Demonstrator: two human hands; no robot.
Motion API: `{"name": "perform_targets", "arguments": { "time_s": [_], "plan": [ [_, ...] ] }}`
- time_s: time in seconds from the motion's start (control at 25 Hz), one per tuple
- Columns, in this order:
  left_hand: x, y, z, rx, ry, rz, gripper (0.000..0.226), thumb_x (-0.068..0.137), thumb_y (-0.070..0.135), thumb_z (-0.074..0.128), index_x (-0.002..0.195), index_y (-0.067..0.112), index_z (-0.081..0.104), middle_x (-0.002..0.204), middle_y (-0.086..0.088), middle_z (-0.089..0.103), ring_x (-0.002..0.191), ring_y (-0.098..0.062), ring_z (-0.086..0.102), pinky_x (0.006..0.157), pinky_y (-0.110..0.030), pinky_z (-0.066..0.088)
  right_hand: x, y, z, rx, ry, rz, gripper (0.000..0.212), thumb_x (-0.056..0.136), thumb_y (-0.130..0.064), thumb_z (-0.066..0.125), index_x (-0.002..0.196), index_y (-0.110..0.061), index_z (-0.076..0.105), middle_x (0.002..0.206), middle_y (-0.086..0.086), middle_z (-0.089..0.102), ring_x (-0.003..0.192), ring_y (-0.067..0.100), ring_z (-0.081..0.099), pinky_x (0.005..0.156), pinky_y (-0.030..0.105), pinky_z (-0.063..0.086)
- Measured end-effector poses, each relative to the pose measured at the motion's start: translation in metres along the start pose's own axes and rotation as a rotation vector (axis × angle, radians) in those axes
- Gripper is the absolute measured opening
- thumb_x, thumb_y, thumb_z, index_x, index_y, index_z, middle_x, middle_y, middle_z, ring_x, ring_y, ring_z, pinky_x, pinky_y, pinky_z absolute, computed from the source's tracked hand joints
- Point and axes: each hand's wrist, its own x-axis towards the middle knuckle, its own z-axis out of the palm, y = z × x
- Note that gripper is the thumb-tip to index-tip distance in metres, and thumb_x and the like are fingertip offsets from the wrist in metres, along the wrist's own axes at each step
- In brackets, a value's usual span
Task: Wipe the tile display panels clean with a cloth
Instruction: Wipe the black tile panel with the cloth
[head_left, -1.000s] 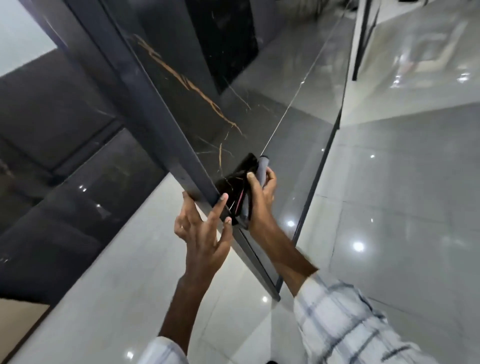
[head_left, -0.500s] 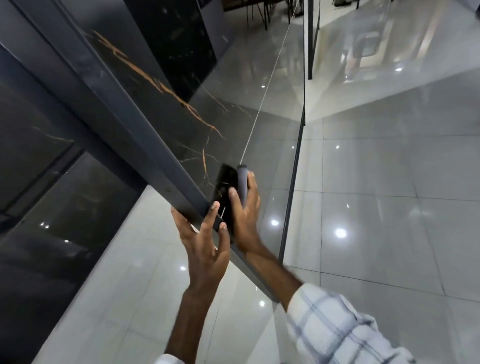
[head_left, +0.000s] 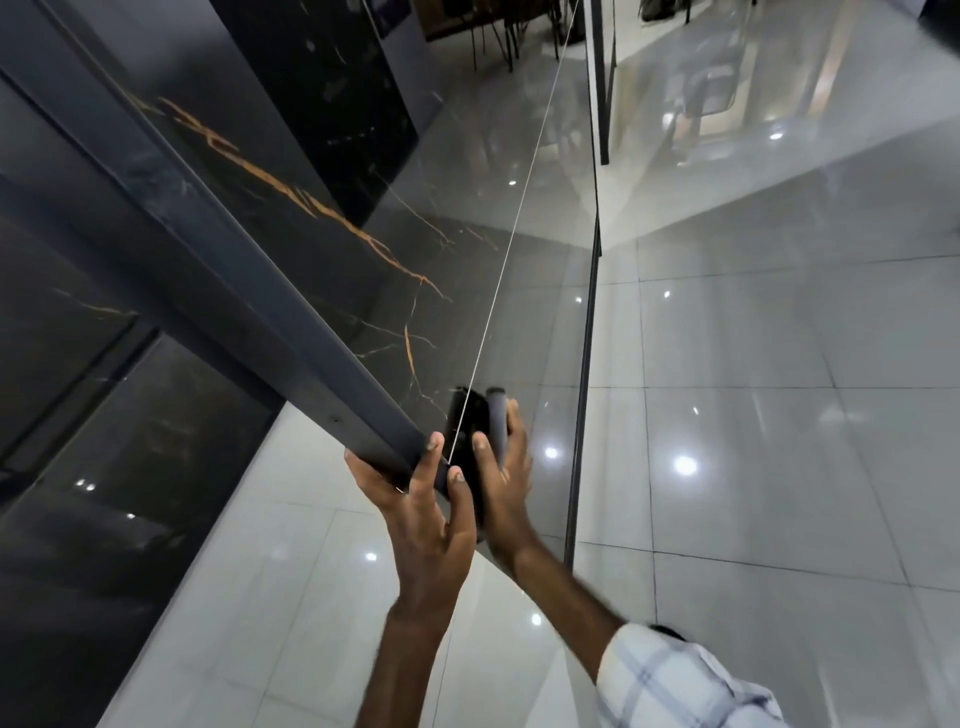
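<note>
A tall glossy black tile display panel (head_left: 332, 244) with orange veins stands edge-on in front of me, set in a dark metal frame (head_left: 249, 270). My left hand (head_left: 426, 514) grips the frame's lower edge, fingers wrapped round it. My right hand (head_left: 506, 478) presses a folded grey cloth (head_left: 496, 415) flat against the panel's shiny face near its lower end. The hand's dark reflection shows in the tile beside it.
Another dark panel (head_left: 104, 426) hangs to the left behind the frame. A thin black post (head_left: 584, 364) stands right of the panel. Glossy light floor tiles (head_left: 779, 415) spread to the right and below, with chair legs (head_left: 498, 36) far off.
My right hand has slid the cloth down the panel's face. My left hand has closed more firmly round the frame edge, and my view has tilted.
</note>
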Motion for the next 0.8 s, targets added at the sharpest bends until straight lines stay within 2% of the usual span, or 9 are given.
{"name": "perform_targets", "arguments": {
  "time_s": [0.16,0.24,0.32,0.48,0.56,0.64,0.68,0.76,0.8],
  "plan": [
    [0.001,0.002,0.002,-0.036,-0.015,-0.062,0.073,0.09,0.002,0.071,0.142,0.044,0.042,0.167,-0.009,-0.011,0.157,-0.031,0.012,0.113,-0.039,0.048,0.053,0.034,-0.012,0.142,0.11,0.441,0.071,0.095,-0.068,0.048,0.158,-0.044,0.025,0.164,0.002,0.034,0.148,0.028,0.035,0.12,0.054,0.034],
    [0.003,0.003,0.002,-0.059,-0.008,-0.07,0.075,0.089,-0.001,0.073,0.14,0.045,0.043,0.166,-0.007,-0.01,0.158,-0.022,0.011,0.112,-0.035,0.049,0.096,0.007,-0.009,0.059,0.129,0.38,0.074,0.09,-0.07,0.047,0.157,-0.045,0.026,0.162,0.004,0.038,0.148,0.032,0.036,0.12,0.059,0.033],
    [0.005,0.002,0.003,-0.039,0.012,-0.04,0.07,0.089,-0.001,0.072,0.138,0.042,0.046,0.164,-0.008,-0.009,0.157,-0.01,0.007,0.112,-0.022,0.045,0.107,-0.036,0.001,-0.003,0.102,0.14,0.071,0.092,-0.068,0.046,0.157,-0.045,0.027,0.164,-0.002,0.036,0.149,0.026,0.033,0.122,0.056,0.024],
    [0.001,0.0,0.008,0.005,0.024,-0.018,0.056,0.097,0.008,0.066,0.139,0.037,0.043,0.162,-0.021,-0.011,0.159,-0.022,0.001,0.116,-0.031,0.042,0.032,-0.016,0.004,0.013,0.034,-0.084,0.065,0.102,-0.055,0.045,0.161,-0.04,0.023,0.169,-0.015,0.022,0.154,0.007,0.02,0.122,0.034,0.016],
    [0.002,0.002,0.009,-0.008,0.034,-0.029,0.054,0.099,0.016,0.062,0.14,0.041,0.039,0.162,-0.022,-0.01,0.16,-0.023,-0.001,0.118,-0.034,0.04,-0.001,0.043,-0.007,0.049,0.032,0.088,0.07,0.095,-0.065,0.048,0.158,-0.044,0.026,0.166,-0.012,0.028,0.151,0.008,0.028,0.122,0.033,0.027],
    [0.001,0.006,0.009,-0.015,0.041,-0.03,0.064,0.097,0.008,0.066,0.142,0.041,0.037,0.162,-0.023,-0.008,0.158,-0.037,0.005,0.114,-0.046,0.047,0.003,0.069,-0.011,0.068,0.068,0.384,0.073,0.091,-0.078,0.05,0.155,-0.05,0.027,0.162,-0.002,0.037,0.148,0.021,0.037,0.12,0.048,0.036],
    [0.0,0.008,0.009,-0.016,0.038,-0.036,0.07,0.094,0.003,0.069,0.143,0.041,0.036,0.163,-0.024,-0.008,0.156,-0.043,0.01,0.109,-0.054,0.05,0.017,0.069,-0.011,0.086,0.088,0.474,0.068,0.096,-0.073,0.048,0.155,-0.048,0.027,0.162,0.001,0.037,0.148,0.026,0.037,0.121,0.052,0.034],
    [-0.003,0.01,0.005,0.024,0.007,-0.055,0.076,0.091,-0.002,0.072,0.145,0.04,0.038,0.166,-0.022,-0.005,0.153,-0.048,0.016,0.104,-0.064,0.05,0.049,0.049,-0.012,0.083,0.117,0.46,0.064,0.101,-0.063,0.047,0.159,-0.041,0.028,0.163,0.003,0.037,0.147,0.029,0.037,0.122,0.055,0.032],
    [-0.004,0.013,0.003,0.055,-0.002,-0.089,0.074,0.09,0.001,0.072,0.146,0.038,0.041,0.167,-0.02,-0.001,0.153,-0.047,0.018,0.105,-0.068,0.046,0.069,0.032,-0.01,0.074,0.111,0.392,0.071,0.096,-0.068,0.048,0.159,-0.041,0.027,0.163,0.002,0.036,0.147,0.029,0.037,0.121,0.058,0.032]
  ]
}}
